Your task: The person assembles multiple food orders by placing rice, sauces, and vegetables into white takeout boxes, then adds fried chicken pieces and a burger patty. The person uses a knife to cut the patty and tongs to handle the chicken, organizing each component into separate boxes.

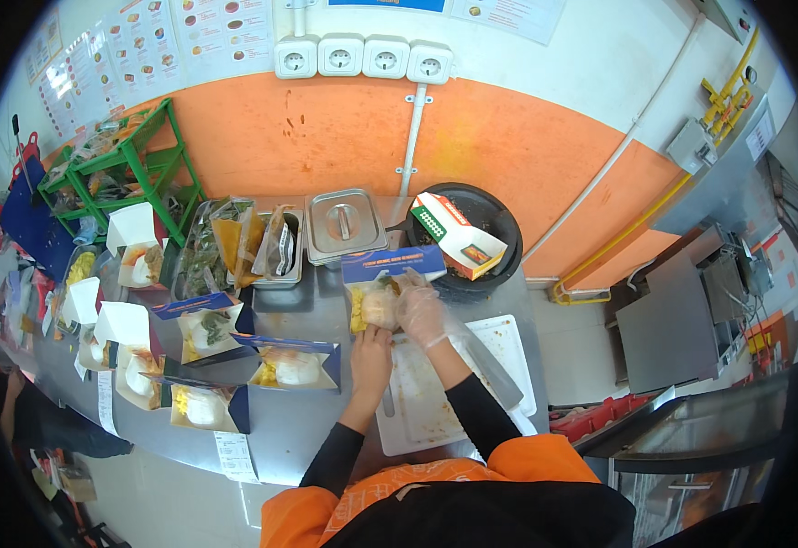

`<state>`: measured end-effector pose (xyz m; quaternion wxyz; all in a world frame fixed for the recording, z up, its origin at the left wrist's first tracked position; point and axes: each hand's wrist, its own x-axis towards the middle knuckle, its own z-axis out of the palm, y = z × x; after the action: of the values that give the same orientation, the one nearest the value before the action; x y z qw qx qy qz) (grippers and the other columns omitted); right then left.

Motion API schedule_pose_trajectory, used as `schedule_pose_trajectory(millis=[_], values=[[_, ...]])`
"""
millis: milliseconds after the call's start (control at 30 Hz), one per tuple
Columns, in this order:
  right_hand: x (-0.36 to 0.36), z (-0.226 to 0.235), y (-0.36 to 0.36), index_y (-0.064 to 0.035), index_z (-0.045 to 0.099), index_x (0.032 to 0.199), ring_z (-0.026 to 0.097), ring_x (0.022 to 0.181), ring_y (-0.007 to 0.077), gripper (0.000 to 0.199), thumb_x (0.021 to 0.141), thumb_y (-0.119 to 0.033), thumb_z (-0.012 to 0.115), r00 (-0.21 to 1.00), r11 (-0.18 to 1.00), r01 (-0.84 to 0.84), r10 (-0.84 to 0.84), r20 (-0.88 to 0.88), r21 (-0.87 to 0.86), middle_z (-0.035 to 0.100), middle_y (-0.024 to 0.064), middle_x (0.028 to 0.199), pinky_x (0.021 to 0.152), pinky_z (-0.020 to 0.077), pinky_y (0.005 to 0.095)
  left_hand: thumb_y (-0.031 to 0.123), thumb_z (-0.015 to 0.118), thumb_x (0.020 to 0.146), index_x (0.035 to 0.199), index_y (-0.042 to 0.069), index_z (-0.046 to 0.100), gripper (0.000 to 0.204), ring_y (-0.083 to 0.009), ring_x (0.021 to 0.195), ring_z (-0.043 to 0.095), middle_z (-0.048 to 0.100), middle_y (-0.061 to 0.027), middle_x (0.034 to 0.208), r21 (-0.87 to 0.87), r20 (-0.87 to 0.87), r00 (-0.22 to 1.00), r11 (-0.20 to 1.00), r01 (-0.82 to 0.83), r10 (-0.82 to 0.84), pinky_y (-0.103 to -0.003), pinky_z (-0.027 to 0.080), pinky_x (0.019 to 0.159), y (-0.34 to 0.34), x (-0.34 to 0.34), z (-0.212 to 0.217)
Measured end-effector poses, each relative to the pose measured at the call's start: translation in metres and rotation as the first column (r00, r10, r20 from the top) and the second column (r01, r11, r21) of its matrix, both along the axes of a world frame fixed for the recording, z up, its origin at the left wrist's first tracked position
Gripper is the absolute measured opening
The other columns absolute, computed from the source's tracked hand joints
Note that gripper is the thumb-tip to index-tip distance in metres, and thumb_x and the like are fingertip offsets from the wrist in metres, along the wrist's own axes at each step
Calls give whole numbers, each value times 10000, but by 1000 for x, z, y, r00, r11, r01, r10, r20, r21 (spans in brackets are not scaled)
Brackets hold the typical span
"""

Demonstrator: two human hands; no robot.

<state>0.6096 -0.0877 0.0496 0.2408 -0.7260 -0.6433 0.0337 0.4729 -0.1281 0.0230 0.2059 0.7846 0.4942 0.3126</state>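
In front of me stands an open blue food box (pixel 390 263) holding a mound of white rice (pixel 380 308) with yellow egg (pixel 357 309) at its left. My left hand (pixel 371 358), bare, grips the near edge of this box. My right hand (pixel 422 315), in a clear glove, reaches into the right side of the box with its fingers bent together beside the rice; what they hold, if anything, is hidden. Just right of my hands, a wide-bladed knife (pixel 492 367) lies across a white cutting board (pixel 437 411) strewn with crumbs.
Several filled food boxes (pixel 296 352) stand open at the left, with receipts (pixel 234 457) at the table edge. Behind are a lidded steel pan (pixel 344 224), bagged food (pixel 262 242), a green rack (pixel 138 164), and a black pan (pixel 472 205) carrying an open carton (pixel 458 236). Another person's arm (pixel 10 406) shows far left.
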Motion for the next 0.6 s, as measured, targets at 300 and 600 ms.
schedule_pose_trajectory(millis=[300,600], values=[[24,-54,-30,11,620,1007,655,827,325,241,844,-159,565,976,952,-126,68,206,280,654,184,1006,746,529,386,65,588,822,1305,-114,261,611,-442,1257,301,308,-311,1312,66,366,896,953,-295,252,-470,266,1048,32,12,32],[37,31,-29,34,615,1051,640,845,374,355,818,-231,650,915,923,321,-244,-320,214,650,232,896,742,510,423,-76,482,799,1272,-15,444,479,-352,1136,513,541,-205,1183,-315,428,829,919,-236,359,-397,384,982,102,8,15]])
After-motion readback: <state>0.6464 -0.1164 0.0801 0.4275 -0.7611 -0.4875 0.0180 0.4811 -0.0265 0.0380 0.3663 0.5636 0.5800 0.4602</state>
